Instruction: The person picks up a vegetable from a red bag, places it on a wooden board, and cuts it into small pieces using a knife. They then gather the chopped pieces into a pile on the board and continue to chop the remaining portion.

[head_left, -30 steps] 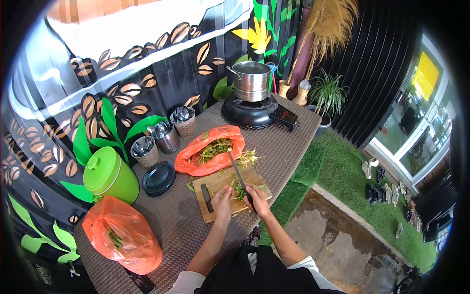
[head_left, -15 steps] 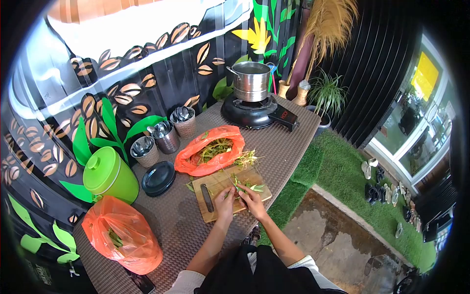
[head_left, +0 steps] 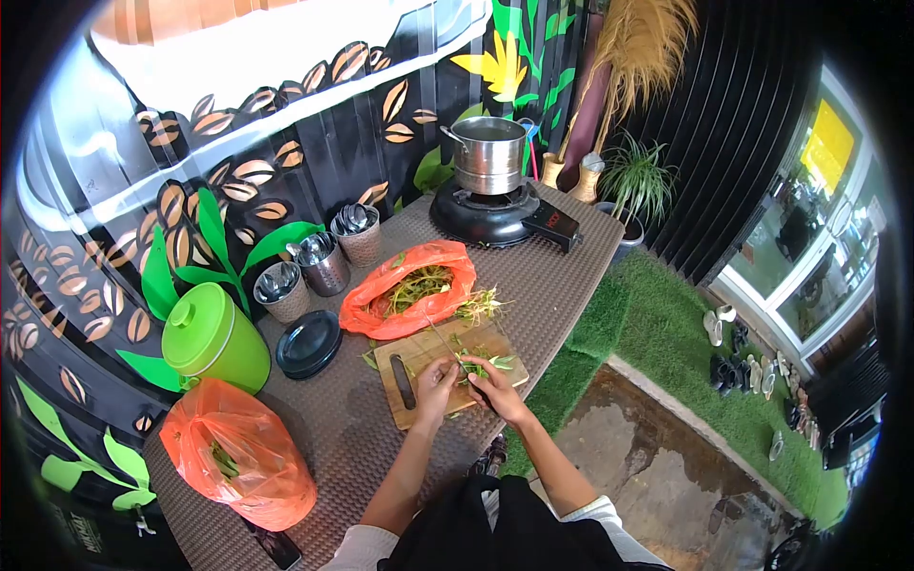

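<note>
My left hand [head_left: 435, 385] is closed on green leafy stems over the wooden cutting board [head_left: 419, 354]. Close beside it, my right hand [head_left: 497, 390] grips a knife [head_left: 442, 337], its thin blade pointing away to the upper left and a dark handle showing below the palm. Leaves [head_left: 500, 363] stick out beyond the fingers, and cut bits lie on the board. Just behind the board, an orange plastic bag [head_left: 367, 326] lies open, full of leafy stems, with pale root ends [head_left: 482, 305] hanging out on its right. My fingertips partly hide the greens and knife.
A steel pot [head_left: 489, 162] sits on a black portable stove [head_left: 476, 224] at the back. Cutlery cups [head_left: 321, 270], dark plates [head_left: 308, 344] and a green lidded bucket [head_left: 217, 338] stand on the left. Nearer is a second orange bag [head_left: 243, 457], beside a phone [head_left: 276, 549].
My hands have shifted slightly on the greens, and my right hand has turned so that the dark knife handle now shows. The bags and board stay where they were.
</note>
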Motion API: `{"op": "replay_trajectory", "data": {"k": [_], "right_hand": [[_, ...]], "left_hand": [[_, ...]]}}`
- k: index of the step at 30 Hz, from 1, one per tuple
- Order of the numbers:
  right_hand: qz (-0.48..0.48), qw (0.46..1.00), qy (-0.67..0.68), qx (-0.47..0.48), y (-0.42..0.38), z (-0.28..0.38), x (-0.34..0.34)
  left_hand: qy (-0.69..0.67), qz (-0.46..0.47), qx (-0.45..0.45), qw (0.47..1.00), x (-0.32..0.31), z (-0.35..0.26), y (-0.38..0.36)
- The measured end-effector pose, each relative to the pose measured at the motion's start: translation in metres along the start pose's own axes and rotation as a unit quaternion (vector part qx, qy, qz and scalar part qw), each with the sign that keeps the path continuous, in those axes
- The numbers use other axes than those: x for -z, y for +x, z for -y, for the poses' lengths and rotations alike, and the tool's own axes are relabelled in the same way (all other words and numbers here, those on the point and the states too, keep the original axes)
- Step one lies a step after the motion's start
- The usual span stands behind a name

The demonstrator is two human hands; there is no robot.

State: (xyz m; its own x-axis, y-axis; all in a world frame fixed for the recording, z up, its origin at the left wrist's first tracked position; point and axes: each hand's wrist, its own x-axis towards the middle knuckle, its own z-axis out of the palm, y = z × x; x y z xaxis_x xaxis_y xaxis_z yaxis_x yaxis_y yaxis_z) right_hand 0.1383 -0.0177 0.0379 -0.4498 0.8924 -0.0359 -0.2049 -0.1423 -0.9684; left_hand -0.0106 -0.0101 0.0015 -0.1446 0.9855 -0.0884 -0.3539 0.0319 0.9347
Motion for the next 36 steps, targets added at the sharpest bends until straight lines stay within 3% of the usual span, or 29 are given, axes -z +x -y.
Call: {"op": "replay_trajectory", "data": {"k": [9,14,17,21,24,29,34,36], "right_hand": [[-0.055,0.993,-0.098,0.035,-0.001,-0.013,-0.005],[-0.109,0.978,-0.169,0.052,-0.002,-0.032,-0.009],[-0.246,0.888,-0.383,0.060,-0.008,-0.020,-0.036],[-0.300,0.854,-0.415,0.087,-0.005,-0.023,-0.053],[-0.298,0.867,-0.399,0.000,-0.003,-0.012,-0.063],[-0.341,0.866,-0.366,0.020,0.012,-0.029,-0.064],[-0.358,0.862,-0.356,0.050,0.020,-0.042,-0.065],[-0.365,0.852,-0.375,0.017,0.022,-0.045,-0.063]], "left_hand": [[0.016,0.025,-0.026,0.999,0.004,0.005,0.000],[0.006,-0.005,0.037,0.999,0.006,0.020,0.003],[-0.031,-0.022,0.056,0.998,-0.001,0.023,-0.002],[-0.084,-0.034,0.089,0.992,-0.006,0.009,-0.010],[-0.096,-0.052,0.108,0.988,0.000,0.017,-0.003],[-0.124,-0.085,0.119,0.981,0.001,0.023,-0.001],[-0.074,-0.124,0.083,0.986,0.004,0.037,0.007],[-0.066,-0.129,0.073,0.987,0.006,0.043,0.007]]}}
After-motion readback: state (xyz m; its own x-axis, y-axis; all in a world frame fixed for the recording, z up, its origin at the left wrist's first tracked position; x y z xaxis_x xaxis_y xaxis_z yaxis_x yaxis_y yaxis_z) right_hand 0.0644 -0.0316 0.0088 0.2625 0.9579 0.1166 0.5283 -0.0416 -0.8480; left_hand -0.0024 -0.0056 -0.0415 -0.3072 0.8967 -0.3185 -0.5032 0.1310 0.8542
